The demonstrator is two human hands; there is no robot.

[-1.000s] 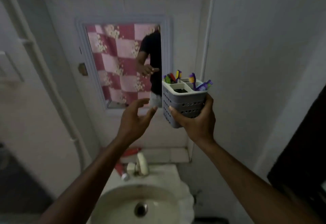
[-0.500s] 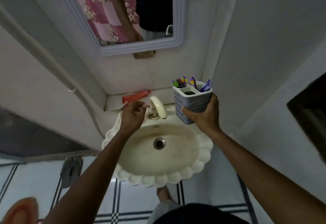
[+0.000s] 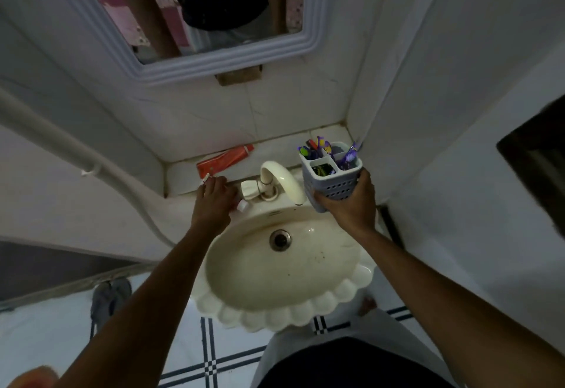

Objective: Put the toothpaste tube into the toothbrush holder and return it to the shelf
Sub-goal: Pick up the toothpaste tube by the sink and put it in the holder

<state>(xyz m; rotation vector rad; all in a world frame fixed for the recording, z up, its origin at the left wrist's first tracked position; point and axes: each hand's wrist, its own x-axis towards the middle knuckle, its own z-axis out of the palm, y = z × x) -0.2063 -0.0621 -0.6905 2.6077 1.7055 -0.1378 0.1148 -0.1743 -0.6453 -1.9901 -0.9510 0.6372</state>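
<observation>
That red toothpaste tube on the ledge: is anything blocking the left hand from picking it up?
Nothing visible does. The left hand is already at the capped end of the toothpaste tube, which lies flat on the ledge. The faucet stands off to the right, clear of it.

Both bare forearms reach forward from the lower edge of the view, angled toward each other. The left hand (image 3: 214, 202) is turned palm down with its back to the camera, fingers curled downward at the tips and bunched together; whether they close on anything cannot be told. The right hand (image 3: 351, 204) sits level with the left, well apart from it, fingers and thumb wrapped around a toothbrush holder (image 3: 331, 173) held upright above the palm, wrist slightly bent.
</observation>
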